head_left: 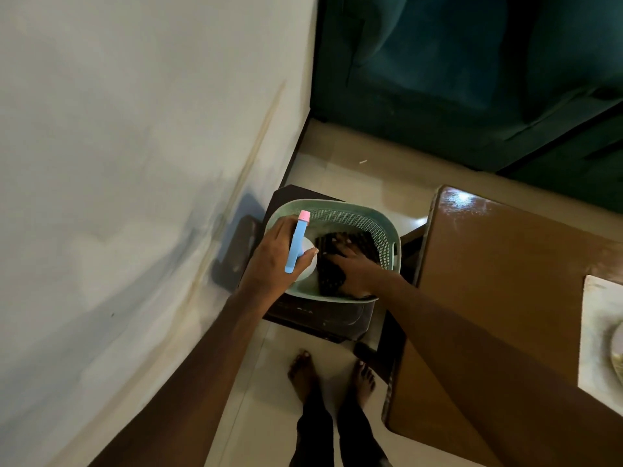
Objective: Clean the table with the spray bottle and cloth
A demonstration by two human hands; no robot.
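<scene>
Fingers of the left hand (pixel 274 254) are closed around the spray bottle (pixel 298 244), over the green basket (pixel 387 230). Beside it, the right hand (pixel 354 267) lies spread on the dark cloth (pixel 332 278) inside, not yet gripping. I judge this as the fetching step; next the cloth must be pinched and both carried to the brown table (pixel 505 264).

Blue-and-pink spray bottle (pixel 296 242), mint lattice basket (pixel 384 230), dark cloth (pixel 332 278)

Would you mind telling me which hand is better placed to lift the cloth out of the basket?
Right. The right hand lies flat on the dark cloth inside the basket, while the left hand holds the spray bottle.
</scene>
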